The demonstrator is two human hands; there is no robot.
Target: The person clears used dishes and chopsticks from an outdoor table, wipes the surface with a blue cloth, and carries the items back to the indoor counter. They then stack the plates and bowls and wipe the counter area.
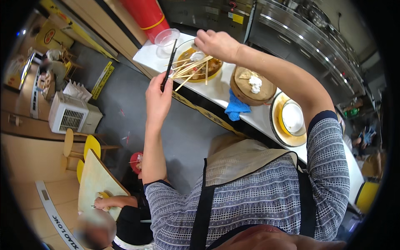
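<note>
My left hand (159, 95) grips a pair of black chopsticks (170, 62) at the counter's front edge. Beside it, several thin wooden skewers (189, 69) fan out over a large bowl of orange-brown broth (215, 71); whether the hand also holds their ends is hard to tell. A crumpled white tissue (197, 56) lies among the skewers at the bowl. Above the bowl's far rim, my right hand (215, 45) has its fingers bent together and pointing down. What those fingers hold, if anything, is hidden.
On the white counter (223, 95) stand a clear plastic cup (167, 40), a bamboo steamer (247, 93) with tissue on its lid, a blue cloth (236, 107) and stacked dishes (292, 117). A red cylinder (142, 15) rises behind. Another person's hand (101, 203) rests at a table (97, 175) behind me.
</note>
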